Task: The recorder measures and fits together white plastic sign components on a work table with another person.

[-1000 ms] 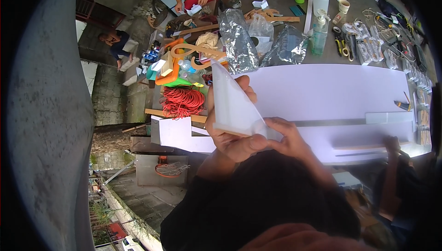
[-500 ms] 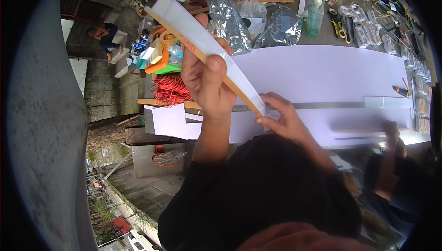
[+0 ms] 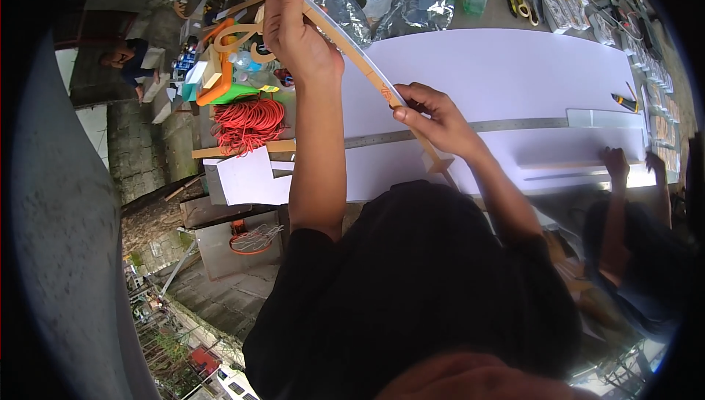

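Gripping a long bent board strip [image 3: 345, 44], left hand [image 3: 297, 29] raised high, right hand [image 3: 433, 117] pinching lower down

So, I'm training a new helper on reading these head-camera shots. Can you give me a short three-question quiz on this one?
1. True or false: both of the person's hands grip the same bent white board strip.
2. Which hand is raised higher along the strip: the left hand or the right hand?
3. What lies across the large white sheet on the table? A) a long metal ruler B) a hammer C) a saw

Key: 1 true; 2 left hand; 3 A
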A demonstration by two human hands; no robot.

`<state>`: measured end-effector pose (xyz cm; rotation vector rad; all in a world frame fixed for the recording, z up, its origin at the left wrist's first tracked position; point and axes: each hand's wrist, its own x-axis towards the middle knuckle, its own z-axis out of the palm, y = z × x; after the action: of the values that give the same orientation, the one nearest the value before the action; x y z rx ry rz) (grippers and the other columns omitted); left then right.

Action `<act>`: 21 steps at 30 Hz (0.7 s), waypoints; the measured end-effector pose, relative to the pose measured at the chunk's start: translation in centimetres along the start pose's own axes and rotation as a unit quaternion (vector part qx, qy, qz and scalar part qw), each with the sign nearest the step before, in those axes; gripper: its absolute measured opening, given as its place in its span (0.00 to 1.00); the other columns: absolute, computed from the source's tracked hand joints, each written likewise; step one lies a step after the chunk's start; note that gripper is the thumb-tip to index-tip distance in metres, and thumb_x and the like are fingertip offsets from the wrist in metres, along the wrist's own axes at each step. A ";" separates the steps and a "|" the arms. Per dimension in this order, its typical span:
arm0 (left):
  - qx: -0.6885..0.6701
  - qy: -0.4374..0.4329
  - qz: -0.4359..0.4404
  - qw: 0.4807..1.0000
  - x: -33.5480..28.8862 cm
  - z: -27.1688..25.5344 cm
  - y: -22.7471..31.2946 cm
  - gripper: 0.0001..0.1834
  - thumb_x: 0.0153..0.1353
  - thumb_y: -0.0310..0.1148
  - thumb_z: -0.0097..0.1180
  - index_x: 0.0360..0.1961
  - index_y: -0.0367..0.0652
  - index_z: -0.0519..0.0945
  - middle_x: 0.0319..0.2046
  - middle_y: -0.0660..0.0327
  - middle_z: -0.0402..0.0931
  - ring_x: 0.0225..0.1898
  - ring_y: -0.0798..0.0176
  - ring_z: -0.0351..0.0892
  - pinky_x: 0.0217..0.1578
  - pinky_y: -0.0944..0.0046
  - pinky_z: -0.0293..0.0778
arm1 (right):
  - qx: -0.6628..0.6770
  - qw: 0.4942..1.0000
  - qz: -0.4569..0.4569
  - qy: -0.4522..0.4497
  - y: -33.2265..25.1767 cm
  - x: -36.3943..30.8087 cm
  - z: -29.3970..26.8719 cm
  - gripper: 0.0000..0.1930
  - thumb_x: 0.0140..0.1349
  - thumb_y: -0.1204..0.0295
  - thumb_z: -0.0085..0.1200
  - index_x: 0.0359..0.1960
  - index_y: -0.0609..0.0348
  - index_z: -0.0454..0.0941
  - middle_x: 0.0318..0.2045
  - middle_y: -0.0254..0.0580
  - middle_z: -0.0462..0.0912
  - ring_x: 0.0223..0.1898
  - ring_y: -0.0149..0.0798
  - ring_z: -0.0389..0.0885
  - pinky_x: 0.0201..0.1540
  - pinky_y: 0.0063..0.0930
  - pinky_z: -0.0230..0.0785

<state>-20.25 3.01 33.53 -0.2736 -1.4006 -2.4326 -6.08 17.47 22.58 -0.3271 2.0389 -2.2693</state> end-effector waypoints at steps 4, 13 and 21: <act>-0.009 -0.009 0.028 1.000 0.5 -0.3 0.2 0.12 0.65 0.38 0.65 0.44 0.44 0.84 0.26 0.72 0.74 0.27 0.79 0.72 0.26 0.75 0.68 | -0.038 0.999 0.011 -0.010 -0.3 0.8 0.2 0.23 0.69 0.62 0.59 0.59 0.65 0.77 0.38 0.35 0.77 0.39 0.27 0.76 0.47 0.25 0.71; -0.027 -0.005 0.005 1.000 1.0 -2.2 0.9 0.13 0.66 0.42 0.65 0.43 0.44 0.84 0.27 0.71 0.74 0.27 0.78 0.72 0.28 0.74 0.69 | -0.064 0.997 0.040 0.008 -1.7 0.8 1.8 0.24 0.68 0.60 0.61 0.58 0.68 0.78 0.40 0.38 0.79 0.40 0.30 0.76 0.47 0.27 0.72; -0.004 -0.041 -0.050 0.998 -1.1 -5.6 0.6 0.38 0.69 0.66 0.46 0.62 0.43 0.72 0.48 0.59 0.73 0.42 0.63 0.73 0.45 0.59 0.73 | -0.177 0.981 0.029 0.076 -3.4 -0.4 4.0 0.29 0.65 0.54 0.63 0.54 0.71 0.79 0.34 0.50 0.80 0.34 0.43 0.78 0.41 0.37 0.71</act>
<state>-19.04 -1.93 30.90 -0.3150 -1.4718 -2.5345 -4.53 14.04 26.30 -0.1126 2.4955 -1.9450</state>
